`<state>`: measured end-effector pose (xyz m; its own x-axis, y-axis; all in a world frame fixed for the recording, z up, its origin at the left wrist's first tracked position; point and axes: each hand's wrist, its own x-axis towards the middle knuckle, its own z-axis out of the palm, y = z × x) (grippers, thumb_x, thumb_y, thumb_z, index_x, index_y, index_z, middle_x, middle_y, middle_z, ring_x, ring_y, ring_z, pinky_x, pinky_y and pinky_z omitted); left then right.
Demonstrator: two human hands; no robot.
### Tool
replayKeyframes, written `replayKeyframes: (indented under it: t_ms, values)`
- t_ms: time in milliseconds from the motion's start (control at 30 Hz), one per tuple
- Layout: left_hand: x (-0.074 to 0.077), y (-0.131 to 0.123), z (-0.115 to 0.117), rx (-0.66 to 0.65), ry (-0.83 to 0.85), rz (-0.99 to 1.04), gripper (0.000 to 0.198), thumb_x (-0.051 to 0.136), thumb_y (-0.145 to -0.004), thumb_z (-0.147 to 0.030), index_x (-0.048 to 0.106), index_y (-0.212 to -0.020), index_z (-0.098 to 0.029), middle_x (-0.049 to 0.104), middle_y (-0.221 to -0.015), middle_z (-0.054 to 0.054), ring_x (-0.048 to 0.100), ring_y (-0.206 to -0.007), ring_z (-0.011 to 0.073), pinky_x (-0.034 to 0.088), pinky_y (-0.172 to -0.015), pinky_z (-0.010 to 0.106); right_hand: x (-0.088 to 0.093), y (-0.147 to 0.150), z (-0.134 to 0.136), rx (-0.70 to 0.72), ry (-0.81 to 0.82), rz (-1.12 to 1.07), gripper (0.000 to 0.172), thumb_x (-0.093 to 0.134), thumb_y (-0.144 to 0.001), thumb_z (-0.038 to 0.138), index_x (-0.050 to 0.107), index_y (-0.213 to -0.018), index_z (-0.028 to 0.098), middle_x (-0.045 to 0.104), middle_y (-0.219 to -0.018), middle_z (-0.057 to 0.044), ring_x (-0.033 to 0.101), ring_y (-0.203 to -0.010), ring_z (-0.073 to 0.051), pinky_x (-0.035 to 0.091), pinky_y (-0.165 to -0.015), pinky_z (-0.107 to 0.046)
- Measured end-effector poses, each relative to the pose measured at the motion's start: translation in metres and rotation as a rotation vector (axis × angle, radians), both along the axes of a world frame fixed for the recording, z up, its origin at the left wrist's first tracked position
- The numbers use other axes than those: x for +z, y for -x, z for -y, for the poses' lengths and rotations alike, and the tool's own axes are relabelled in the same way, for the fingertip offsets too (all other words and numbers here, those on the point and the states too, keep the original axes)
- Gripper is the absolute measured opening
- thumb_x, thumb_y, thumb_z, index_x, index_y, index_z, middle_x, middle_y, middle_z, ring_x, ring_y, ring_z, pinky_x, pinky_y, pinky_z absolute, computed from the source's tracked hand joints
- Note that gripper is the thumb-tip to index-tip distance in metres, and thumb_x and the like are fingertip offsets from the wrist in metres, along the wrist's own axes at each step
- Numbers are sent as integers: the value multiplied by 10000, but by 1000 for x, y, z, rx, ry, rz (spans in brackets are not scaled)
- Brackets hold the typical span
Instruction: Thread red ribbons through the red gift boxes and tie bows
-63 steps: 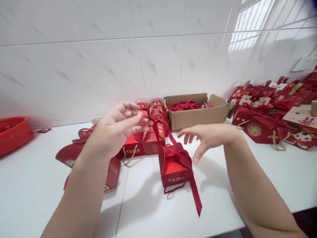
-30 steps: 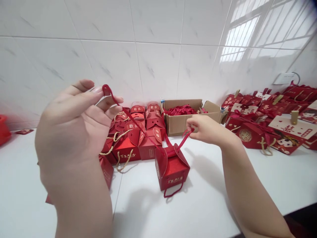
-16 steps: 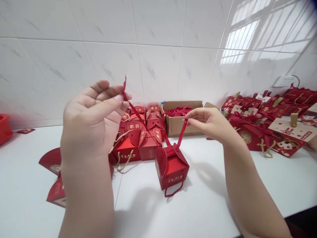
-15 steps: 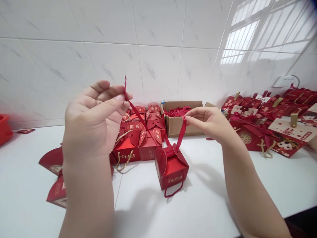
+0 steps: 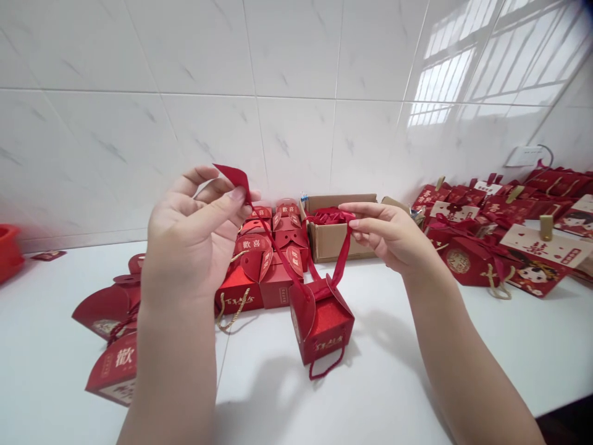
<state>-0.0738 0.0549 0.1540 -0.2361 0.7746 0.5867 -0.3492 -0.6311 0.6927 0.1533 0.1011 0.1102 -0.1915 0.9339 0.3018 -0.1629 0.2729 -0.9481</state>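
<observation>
A small red gift box (image 5: 323, 321) stands on the white table, with gold lettering on its front and a dark red cord handle hanging down. A red ribbon (image 5: 341, 256) runs through the top of the box, and its two ends rise to my hands. My left hand (image 5: 199, 228), up on the left, pinches one end between thumb and forefinger; a flat tip sticks out past the fingers. On the right, my right hand (image 5: 384, 235) pinches the other length near the cardboard box. The ribbon slopes from each hand down to the gift box.
Behind stand rows of red gift boxes (image 5: 245, 293) and a cardboard box (image 5: 340, 241) of red ribbons. More red boxes (image 5: 115, 309) sit left, partly behind my forearm. Decorated red bags and boxes (image 5: 467, 253) crowd the right. A red container (image 5: 8, 252) is at the left edge.
My left hand has moved slightly right and down, and the ribbon tip in it has turned to show its flat side. My right hand has shifted slightly, still holding its end.
</observation>
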Motion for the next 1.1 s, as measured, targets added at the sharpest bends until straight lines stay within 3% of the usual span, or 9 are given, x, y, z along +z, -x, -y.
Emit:
replayKeyframes:
  t_ms: [67,267,433,600,733,800,967,1100]
  values:
    - [0,-1,0,10,3,-18,218,680,-666,-23,603,-759,-204,630,-685,-25,639,-668,126,520,-631,236,1,-1,1,9,-7,-57,297,757,-629,223,686,-916,196,638,-857,-20,556,-700,-93,429,-575,-218]
    - [2,2,2,26,27,-9,206,689,-670,-45,612,-754,-217,613,-680,-28,607,-639,105,497,-571,212,5,-2,6,-136,-148,-95,252,775,-640,297,659,-841,200,584,-758,11,440,-524,-46,375,-466,-206]
    - [1,6,1,28,25,14,216,692,-668,-33,627,-781,-206,629,-742,-22,582,-679,89,488,-577,201,8,-5,14,-283,-327,-7,197,709,-722,351,655,-871,233,617,-809,-6,506,-541,-82,438,-486,-252]
    - [4,8,3,58,18,64,159,676,-691,-42,642,-773,-174,611,-670,-7,545,-627,93,450,-519,203,9,-6,25,-340,-490,12,142,660,-777,334,619,-892,261,628,-845,-8,563,-599,-110,504,-562,-287]
    - [6,10,7,21,3,45,152,658,-723,-48,662,-791,-184,642,-731,-1,561,-664,99,454,-518,198,12,-9,30,-334,-492,17,382,644,-783,335,521,-1144,318,613,-853,-3,598,-705,-149,528,-630,-310]
    - [5,11,7,-41,24,10,152,642,-743,-52,670,-800,-189,654,-778,-6,570,-674,91,469,-539,191,14,-13,30,-329,-465,54,409,619,-788,374,505,-1177,323,610,-872,-17,607,-792,-180,527,-651,-326]
    - [3,13,5,-149,93,-53,99,693,-713,-117,668,-761,-201,625,-800,23,612,-700,132,503,-602,236,15,-25,25,-201,-359,103,167,603,-757,418,590,-864,291,607,-883,-31,590,-799,-192,501,-590,-326]
    - [3,8,7,-200,123,-33,104,675,-702,-117,668,-745,-211,594,-782,18,613,-689,129,493,-585,234,14,-30,24,-196,-358,40,135,635,-742,395,579,-818,298,601,-891,-11,539,-656,-142,476,-540,-304]
